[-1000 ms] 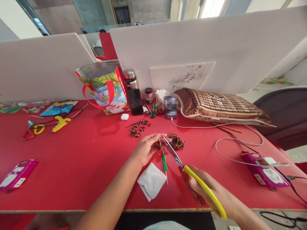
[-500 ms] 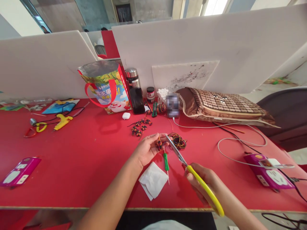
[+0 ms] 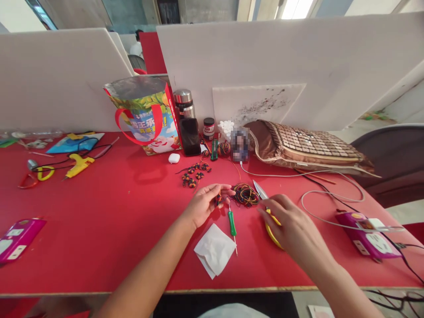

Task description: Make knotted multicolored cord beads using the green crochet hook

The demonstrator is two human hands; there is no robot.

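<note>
My left hand [image 3: 204, 205] pinches a small knotted piece of orange and dark cord [image 3: 218, 199] between thumb and fingers. Low over the table, my right hand [image 3: 285, 218] has its fingers curled around the middle of the yellow-handled scissors [image 3: 273, 233]. Their blades [image 3: 260, 190] point away from me, just right of a loose coil of multicoloured cord [image 3: 245, 194]. A green-handled screwdriver-like tool [image 3: 232, 224] lies between my hands, beside a folded white tissue [image 3: 215, 251]. Several finished-looking cord knots [image 3: 192, 176] rest beyond my left hand.
At the back stand a colourful bag [image 3: 145, 119], a steel flask [image 3: 184, 104], a black phone [image 3: 189, 138] and a dark jar [image 3: 208, 128]. A brown beaded cushion [image 3: 314, 145] lies right of them. Purple power strips [image 3: 367, 234] sit at both sides; a yellow glue gun [image 3: 79, 165] is left.
My right hand has swung the scissors away from the cord piece and lowered them to the table beside the coil. My left hand still holds the cord piece in nearly the same place.
</note>
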